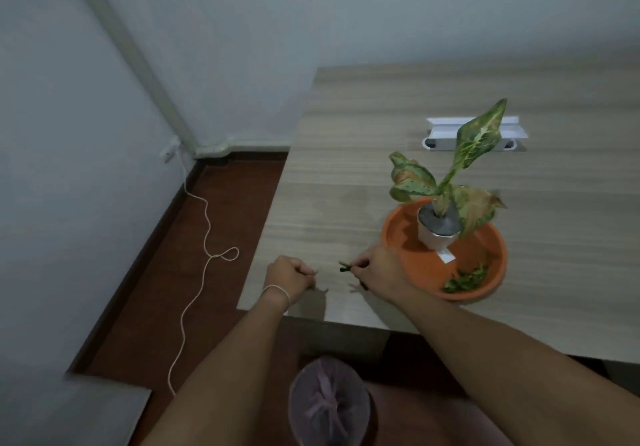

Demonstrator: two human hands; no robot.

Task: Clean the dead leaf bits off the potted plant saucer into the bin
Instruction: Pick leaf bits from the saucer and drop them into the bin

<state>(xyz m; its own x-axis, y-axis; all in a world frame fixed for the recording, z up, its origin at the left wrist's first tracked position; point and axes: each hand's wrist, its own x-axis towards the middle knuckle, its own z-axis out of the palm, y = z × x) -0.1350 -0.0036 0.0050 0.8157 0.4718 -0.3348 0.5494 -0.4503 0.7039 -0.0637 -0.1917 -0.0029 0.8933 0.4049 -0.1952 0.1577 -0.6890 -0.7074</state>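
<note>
An orange saucer [415, 262] sits on the wooden table [346, 168] near its front edge. A small white pot [437, 234] with a green and yellow plant [464, 154] stands in it. A heap of green leaf bits [465, 281] lies at the saucer's front. My right hand [379, 272] is just left of the saucer, above the table, pinching a small green leaf bit [344, 267] at its fingertips. My left hand [289, 276] rests as a fist on the table's front left corner. A bin [329, 407] lined with a purplish bag stands on the floor below the table's front edge.
A white holder [446, 134] lies on the table behind the plant. A white cord [204, 255] trails from a wall socket across the dark red floor at the left. Pale walls stand to the left and behind the table.
</note>
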